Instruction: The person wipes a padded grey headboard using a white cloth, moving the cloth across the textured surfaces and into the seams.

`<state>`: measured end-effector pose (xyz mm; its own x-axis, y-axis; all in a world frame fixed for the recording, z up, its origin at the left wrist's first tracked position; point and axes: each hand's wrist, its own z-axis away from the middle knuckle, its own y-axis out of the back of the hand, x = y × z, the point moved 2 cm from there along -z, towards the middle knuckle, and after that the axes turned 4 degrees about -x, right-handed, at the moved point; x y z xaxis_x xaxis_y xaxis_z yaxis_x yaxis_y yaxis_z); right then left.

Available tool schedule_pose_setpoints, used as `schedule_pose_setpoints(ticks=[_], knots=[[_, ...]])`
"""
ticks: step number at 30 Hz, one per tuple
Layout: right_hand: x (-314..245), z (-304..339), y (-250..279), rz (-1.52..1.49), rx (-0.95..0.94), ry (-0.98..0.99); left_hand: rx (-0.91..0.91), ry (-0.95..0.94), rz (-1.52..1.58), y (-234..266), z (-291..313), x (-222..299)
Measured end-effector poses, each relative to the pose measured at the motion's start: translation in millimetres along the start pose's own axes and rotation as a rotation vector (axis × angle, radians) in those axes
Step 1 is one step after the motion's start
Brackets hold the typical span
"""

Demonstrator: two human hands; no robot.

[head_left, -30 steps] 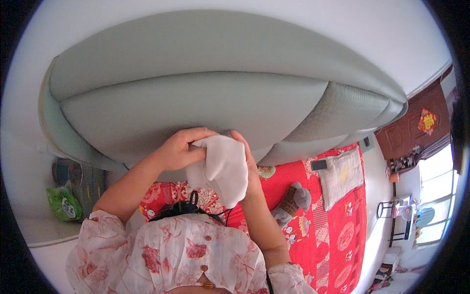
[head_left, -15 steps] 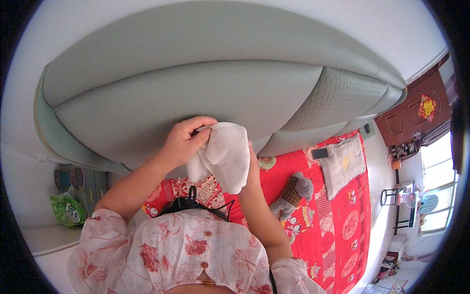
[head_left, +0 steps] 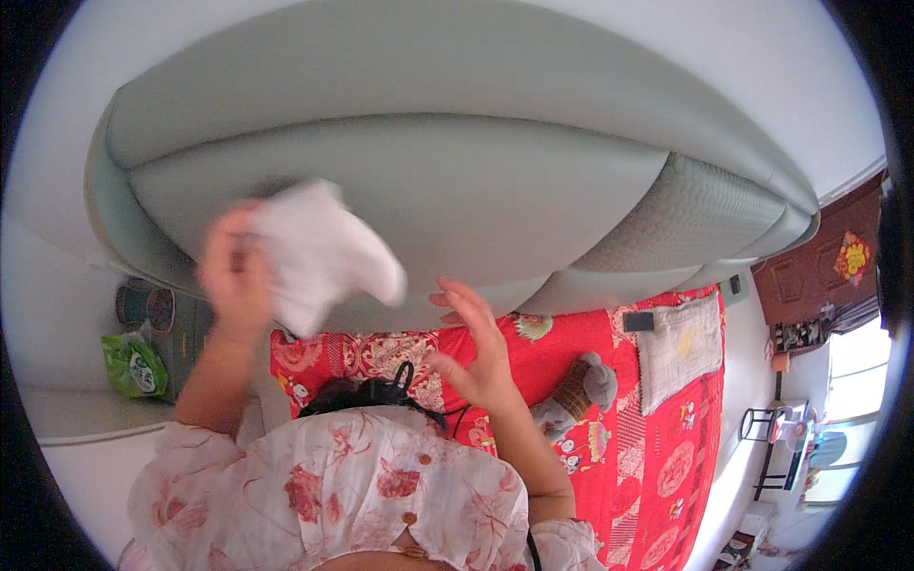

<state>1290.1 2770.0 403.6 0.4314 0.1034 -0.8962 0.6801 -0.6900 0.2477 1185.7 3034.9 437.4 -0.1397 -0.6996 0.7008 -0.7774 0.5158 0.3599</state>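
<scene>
My left hand (head_left: 233, 271) is closed on a white cloth (head_left: 324, 252), both smeared by motion. The cloth spreads out to the right of the fingers, in front of the grey-green padded headboard (head_left: 400, 209); whether it touches the padding I cannot tell. To the right and a little lower, my right hand (head_left: 476, 352) is held up over the red bed with thumb and fingers apart and nothing in it.
A red patterned bedspread (head_left: 666, 476) bears a grey stuffed toy (head_left: 576, 390), a pale pillow (head_left: 681, 347) and a dark flat object (head_left: 639, 322). At the left, a green bag (head_left: 135, 366) sits by a grey-green cabinet (head_left: 190, 352).
My left hand has swung left with the white cloth. The right hand has let go of the cloth, and its fingers have spread. The view has shifted slightly.
</scene>
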Motion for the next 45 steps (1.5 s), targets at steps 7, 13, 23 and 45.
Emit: schedule_pose_setpoints(ticks=[7, 13, 23, 45], knots=[[102.6, 45.0, 45.8, -0.113, 0.283, -0.283, 0.247, -0.281, -0.444, 64.7, -50.7, -72.2], [131.0, 22.8, 49.3, 0.031, 0.257, -0.098, 0.285, -0.394, -0.258, 68.7, -45.1, -107.7], [121.7, -2.8, 43.8, 0.045, 0.224, -0.119, 0.314, -0.429, -0.565, 69.1, -46.5, -91.4], [139.9, -1.5, -36.7, 0.34, 0.762, -0.37, 0.064, -0.68, -0.205, 14.5, -54.2, -44.3]])
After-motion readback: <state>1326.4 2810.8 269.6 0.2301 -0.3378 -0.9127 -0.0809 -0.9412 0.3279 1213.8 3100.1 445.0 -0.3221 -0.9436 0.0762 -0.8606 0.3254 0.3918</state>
